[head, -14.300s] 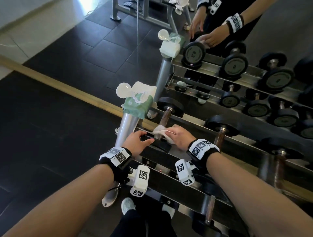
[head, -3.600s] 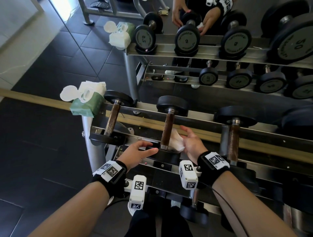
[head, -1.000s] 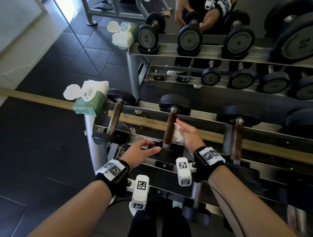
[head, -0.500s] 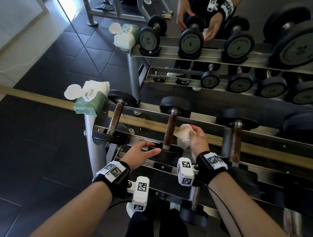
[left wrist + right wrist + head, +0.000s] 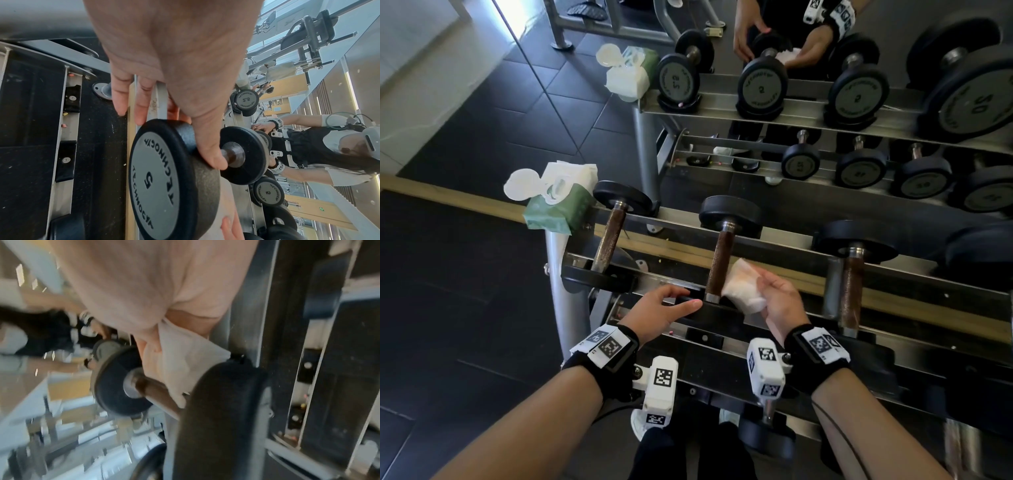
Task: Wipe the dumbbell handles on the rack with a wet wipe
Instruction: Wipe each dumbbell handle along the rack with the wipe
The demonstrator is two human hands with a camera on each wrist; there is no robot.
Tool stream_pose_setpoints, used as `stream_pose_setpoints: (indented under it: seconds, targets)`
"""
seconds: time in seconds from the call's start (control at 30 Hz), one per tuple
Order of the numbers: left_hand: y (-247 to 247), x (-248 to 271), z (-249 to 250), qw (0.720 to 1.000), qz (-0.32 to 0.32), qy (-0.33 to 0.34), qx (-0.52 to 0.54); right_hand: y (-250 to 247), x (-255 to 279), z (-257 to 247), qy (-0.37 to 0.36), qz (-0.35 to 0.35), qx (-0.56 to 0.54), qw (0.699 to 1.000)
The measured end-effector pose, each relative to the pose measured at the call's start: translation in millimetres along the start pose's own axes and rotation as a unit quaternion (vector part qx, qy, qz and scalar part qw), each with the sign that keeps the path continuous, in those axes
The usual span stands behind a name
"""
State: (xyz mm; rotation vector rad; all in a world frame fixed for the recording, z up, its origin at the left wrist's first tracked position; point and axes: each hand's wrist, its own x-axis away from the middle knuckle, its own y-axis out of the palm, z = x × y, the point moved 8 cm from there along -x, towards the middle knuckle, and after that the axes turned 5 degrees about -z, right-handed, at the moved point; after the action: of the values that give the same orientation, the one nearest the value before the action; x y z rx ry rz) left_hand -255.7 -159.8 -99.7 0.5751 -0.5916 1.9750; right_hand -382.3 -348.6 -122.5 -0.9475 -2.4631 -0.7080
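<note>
The middle dumbbell lies across the top rack rails, its rusty brown handle (image 5: 719, 263) between two black heads. My left hand (image 5: 678, 303) rests on its near head (image 5: 717, 313), fingers stretched out; in the left wrist view the thumb (image 5: 213, 160) lies over that head's rim (image 5: 164, 178). My right hand (image 5: 768, 291) pinches a crumpled white wet wipe (image 5: 743, 287) right beside the handle's near end. The blurred right wrist view has the wipe (image 5: 180, 356) hanging against the handle (image 5: 156, 391). Two more brown handles lie to the left (image 5: 609, 240) and right (image 5: 851, 287).
An open green wipe pack (image 5: 558, 205) sits on the rack's left end. A wall mirror behind the rack (image 5: 774, 270) repeats the dumbbells and my hands. Lower rack tiers hold more dumbbells (image 5: 763, 435). Dark tile floor (image 5: 465, 308) lies to the left.
My right hand has drawn the wipe back down the middle handle toward the near head and turned so the wipe faces up. My left hand has stayed on the near head.
</note>
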Motion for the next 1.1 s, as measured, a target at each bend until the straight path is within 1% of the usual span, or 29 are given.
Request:
stream_pose_setpoints:
  seconds: [0.03,0.07,0.1,0.23,0.33,0.43,0.47,0.5,0.57,0.63,0.67,0.73,0.8,0.87,1.0,1.1]
  targets:
    - [0,0,-1,1.000,0.001,-0.001,0.001,-2,-3,-5,-0.009,0.026,-0.034,0.999]
    - [0,0,-1,1.000,0.000,-0.001,0.002,-1,-6,-11,-0.023,0.037,-0.041,0.998]
    - [1,0,-1,1.000,-0.002,-0.001,0.003,3,-11,-16,-0.035,0.039,-0.024,0.998]
    - [2,1,-1,1.000,0.000,0.001,0.002,32,-19,-19,-0.043,-0.019,0.117,0.992]
    - [2,0,-2,1.000,0.005,-0.001,0.011,34,-7,-10,-0.059,-0.052,0.189,0.979]
    - [1,0,-1,1.000,0.004,-0.002,0.011,29,9,-3,-0.078,-0.087,0.289,0.950]
    - [1,0,-1,1.000,0.001,-0.005,0.009,28,11,-2,-0.077,-0.099,0.306,0.944]
    - [1,0,-2,1.000,-0.003,-0.007,0.006,26,11,-4,-0.072,-0.105,0.307,0.943]
    - [0,-1,-2,1.000,-0.007,-0.011,0.002,18,5,-11,-0.048,-0.085,0.242,0.965]
    - [0,0,-2,1.000,-0.004,-0.009,-0.006,7,-4,-25,-0.045,-0.016,0.195,0.980]
    - [0,-1,-1,1.000,-0.001,-0.007,-0.010,4,-9,-32,-0.054,0.011,0.197,0.979]
    - [0,-1,-2,1.000,0.005,-0.004,-0.014,9,-18,-38,-0.075,0.024,0.221,0.972]
    - [0,-1,-3,1.000,0.008,-0.007,-0.013,26,-22,-34,-0.074,-0.002,0.258,0.963]
    - [0,-1,-3,1.000,0.006,-0.010,-0.009,38,-17,-25,-0.070,-0.033,0.272,0.959]
    - [0,0,0,1.000,0.010,-0.014,-0.002,35,-2,-9,-0.066,-0.060,0.290,0.953]
    - [-1,0,2,0.999,0.008,-0.024,-0.035,32,5,-11,-0.029,-0.122,0.323,0.938]
